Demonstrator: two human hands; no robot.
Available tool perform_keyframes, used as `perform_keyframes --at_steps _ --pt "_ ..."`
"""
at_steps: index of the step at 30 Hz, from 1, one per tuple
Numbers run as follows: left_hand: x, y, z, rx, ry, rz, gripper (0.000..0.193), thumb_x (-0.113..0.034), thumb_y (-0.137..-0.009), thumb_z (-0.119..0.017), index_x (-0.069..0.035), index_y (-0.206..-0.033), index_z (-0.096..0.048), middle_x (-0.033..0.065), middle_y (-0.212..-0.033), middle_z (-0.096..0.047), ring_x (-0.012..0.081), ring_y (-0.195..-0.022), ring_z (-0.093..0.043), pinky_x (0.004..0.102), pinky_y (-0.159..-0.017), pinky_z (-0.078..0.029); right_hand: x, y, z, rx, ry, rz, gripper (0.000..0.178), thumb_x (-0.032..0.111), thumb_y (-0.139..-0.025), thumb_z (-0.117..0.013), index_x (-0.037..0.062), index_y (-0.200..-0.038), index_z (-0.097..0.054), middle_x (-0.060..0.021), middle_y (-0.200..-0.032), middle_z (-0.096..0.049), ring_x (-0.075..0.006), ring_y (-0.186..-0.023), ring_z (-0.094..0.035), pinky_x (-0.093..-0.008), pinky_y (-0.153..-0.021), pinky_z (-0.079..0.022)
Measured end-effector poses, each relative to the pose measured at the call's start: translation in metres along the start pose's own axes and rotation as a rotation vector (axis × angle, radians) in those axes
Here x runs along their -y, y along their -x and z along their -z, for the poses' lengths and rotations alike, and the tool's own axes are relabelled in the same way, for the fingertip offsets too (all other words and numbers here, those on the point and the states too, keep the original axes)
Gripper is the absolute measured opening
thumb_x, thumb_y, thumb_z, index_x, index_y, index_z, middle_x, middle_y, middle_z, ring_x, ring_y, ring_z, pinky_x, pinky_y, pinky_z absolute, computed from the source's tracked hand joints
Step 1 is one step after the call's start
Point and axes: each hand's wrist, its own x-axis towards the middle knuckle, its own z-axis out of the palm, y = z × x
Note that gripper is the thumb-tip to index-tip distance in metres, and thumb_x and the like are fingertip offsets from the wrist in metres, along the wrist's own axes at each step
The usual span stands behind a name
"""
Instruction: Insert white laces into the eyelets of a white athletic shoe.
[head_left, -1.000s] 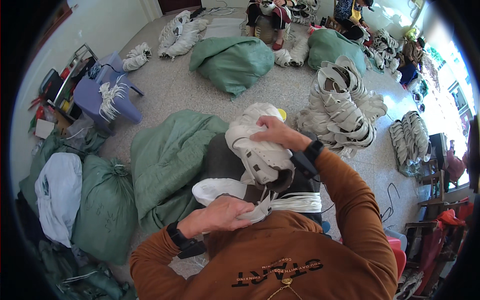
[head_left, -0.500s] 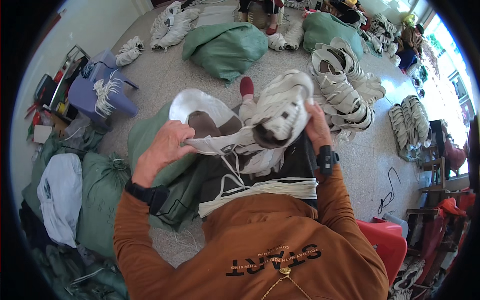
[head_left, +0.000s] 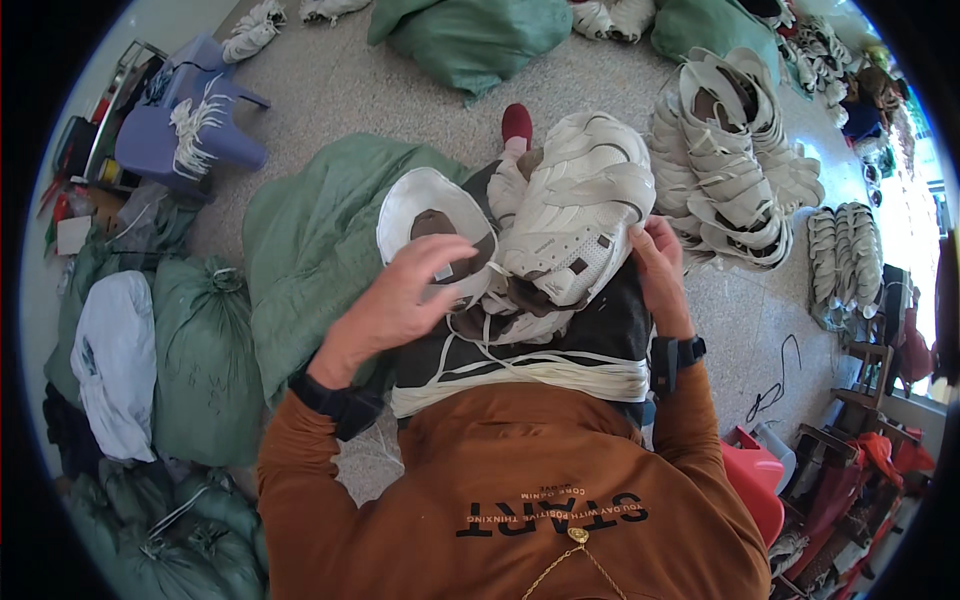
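Note:
A bundle of nested white shoe uppers (head_left: 585,195) lies on my lap, panels facing up. My right hand (head_left: 660,265) pinches its right edge between thumb and fingers. To the left, one white upper (head_left: 437,185) with a brown and grey inside leans open-mouthed against the bundle. My left hand (head_left: 405,290) hovers in front of that upper, fingers apart and curved, with no visible grip on it. A hank of white shoelaces (head_left: 520,378) stretches across my lap, and one lace end rises toward the uppers. The bundle's underside is hidden.
Stacked white uppers (head_left: 715,165) stand on the floor to the right, with more (head_left: 845,260) beyond. Green sacks (head_left: 205,370) and a green cloth (head_left: 310,230) lie at left. A purple stool (head_left: 190,140) bears laces. A red stool (head_left: 750,480) is beside me.
My left hand has let go of the single upper's rim and moved right, toward the bundle. The bundle has tipped so its panels show. The head view has tilted down.

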Motion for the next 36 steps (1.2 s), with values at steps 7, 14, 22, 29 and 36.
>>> perform_keyframes --at_steps 7,14,22,29,36 --pt "0.009 -0.012 -0.045 0.194 -0.357 0.315 0.038 -0.014 -0.084 -0.071 0.002 -0.115 -0.056 0.0225 -0.094 -0.064 0.0424 -0.085 -0.063 0.047 -0.078 -0.051 0.034 0.024 -0.046 -0.221 0.911 0.584 0.066 0.021 -0.081 -0.079 -0.0016 -0.135 -0.049 -0.0162 -0.129 -0.057 -0.0298 -0.123 -0.052 -0.0384 -0.107 -0.039" --pt "-0.009 -0.036 -0.035 0.268 0.029 0.202 0.036 -0.026 -0.083 -0.071 0.001 -0.1 -0.055 0.0263 -0.085 -0.063 0.046 -0.084 -0.063 0.0524 -0.07 -0.048 0.054 -0.018 -0.065 -0.162 0.743 0.432 0.061 0.017 -0.08 -0.08 -0.0032 -0.13 -0.052 -0.0085 -0.107 -0.062 -0.0156 -0.098 -0.059 -0.0313 -0.089 -0.049" --pt "0.026 0.02 -0.084 -0.034 -0.121 -0.077 0.038 -0.016 -0.083 -0.07 -0.001 -0.116 -0.057 0.0185 -0.104 -0.063 0.0395 -0.095 -0.062 0.0461 -0.078 -0.052 0.029 -0.046 -0.046 -0.097 0.311 0.365 0.037 0.008 -0.089 -0.074 -0.0039 -0.12 -0.058 -0.0062 -0.104 -0.066 -0.01 -0.09 -0.061 -0.0241 -0.078 -0.051" --pt "-0.019 -0.011 -0.093 -0.243 -0.196 0.063 0.063 -0.006 -0.076 -0.074 -0.001 -0.132 -0.047 0.018 -0.111 -0.058 0.0357 -0.106 -0.057 0.046 -0.096 -0.041 0.003 -0.014 -0.035 -0.316 0.146 0.372 0.03 0.007 -0.094 -0.065 -0.0021 -0.12 -0.052 -0.0054 -0.103 -0.064 -0.0097 -0.091 -0.059 -0.0236 -0.082 -0.048" --pt "-0.004 -0.033 -0.097 -0.225 -0.131 0.081 0.017 -0.004 -0.075 -0.069 -0.007 -0.087 -0.059 0.0051 -0.078 -0.058 0.0278 -0.081 -0.056 0.0417 -0.079 -0.039 0.009 -0.026 -0.039 -0.417 0.243 0.385 0.027 0.008 -0.094 -0.064 -0.0021 -0.117 -0.054 -0.006 -0.102 -0.063 -0.0112 -0.092 -0.059 -0.0255 -0.082 -0.048"
